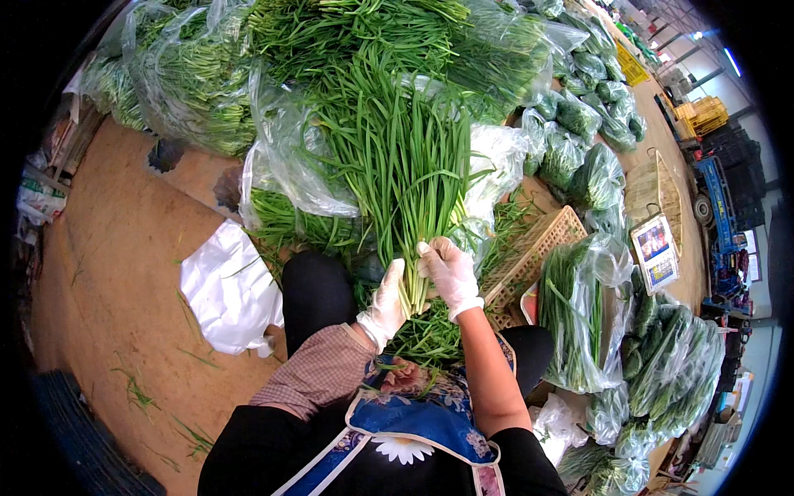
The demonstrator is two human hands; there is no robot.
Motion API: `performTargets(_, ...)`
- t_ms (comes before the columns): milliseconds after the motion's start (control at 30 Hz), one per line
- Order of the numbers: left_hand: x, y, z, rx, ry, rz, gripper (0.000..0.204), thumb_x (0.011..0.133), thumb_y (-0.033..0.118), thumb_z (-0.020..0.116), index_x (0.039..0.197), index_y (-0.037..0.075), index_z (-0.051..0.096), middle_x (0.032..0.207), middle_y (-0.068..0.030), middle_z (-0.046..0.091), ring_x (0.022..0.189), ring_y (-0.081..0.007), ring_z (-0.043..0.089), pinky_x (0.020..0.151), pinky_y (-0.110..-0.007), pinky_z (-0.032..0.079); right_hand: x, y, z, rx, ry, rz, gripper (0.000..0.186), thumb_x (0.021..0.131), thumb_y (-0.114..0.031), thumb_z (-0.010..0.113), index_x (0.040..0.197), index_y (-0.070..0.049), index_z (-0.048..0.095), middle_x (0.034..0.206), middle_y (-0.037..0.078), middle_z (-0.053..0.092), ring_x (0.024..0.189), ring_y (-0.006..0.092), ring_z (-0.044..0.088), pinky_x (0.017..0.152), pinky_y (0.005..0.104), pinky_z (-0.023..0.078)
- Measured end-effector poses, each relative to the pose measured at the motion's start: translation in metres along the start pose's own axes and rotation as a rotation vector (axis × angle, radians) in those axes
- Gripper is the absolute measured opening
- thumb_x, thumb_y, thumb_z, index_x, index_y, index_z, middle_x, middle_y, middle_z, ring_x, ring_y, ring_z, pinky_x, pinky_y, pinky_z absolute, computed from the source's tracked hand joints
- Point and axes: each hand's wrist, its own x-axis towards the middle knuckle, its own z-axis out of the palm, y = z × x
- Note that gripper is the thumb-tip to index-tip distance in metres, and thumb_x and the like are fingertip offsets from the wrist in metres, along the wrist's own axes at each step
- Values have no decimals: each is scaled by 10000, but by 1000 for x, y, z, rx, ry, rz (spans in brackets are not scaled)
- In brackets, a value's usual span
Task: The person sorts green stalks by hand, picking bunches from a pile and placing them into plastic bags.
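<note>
A long bunch of garlic chives (405,165) lies in front of me, leaves pointing away and pale stem ends toward my lap. My left hand (384,307), in a white glove, is closed round the pale lower ends from the left. On the right, my right hand (452,276), gloved alike, has its thumb and fingers closed on the stems slightly higher up. The left palm and some fingertips are hidden by the stems. Loose green leaves (426,335) cover my lap beneath both hands. Past the bunch rises a big heap of chives (347,29).
A white plastic sheet (230,289) lies on the brown floor at left. Right of me stand a tan plastic crate (542,252) and a clear bag of chives (571,314). More filled bags (678,355) line the right side. A framed board (655,253) stands behind them.
</note>
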Motion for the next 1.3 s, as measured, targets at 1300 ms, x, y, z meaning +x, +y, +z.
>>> performTargets(1300,9,-1,-2,-123,25,4,486,862,443,597,1194,95,529,1053,-73,634,930,-235,640,727,-351,540,0,8,-15,-338,244,-159,446,770,-269,726,1109,-67,518,862,128,611,757,259,602,696,353,483)
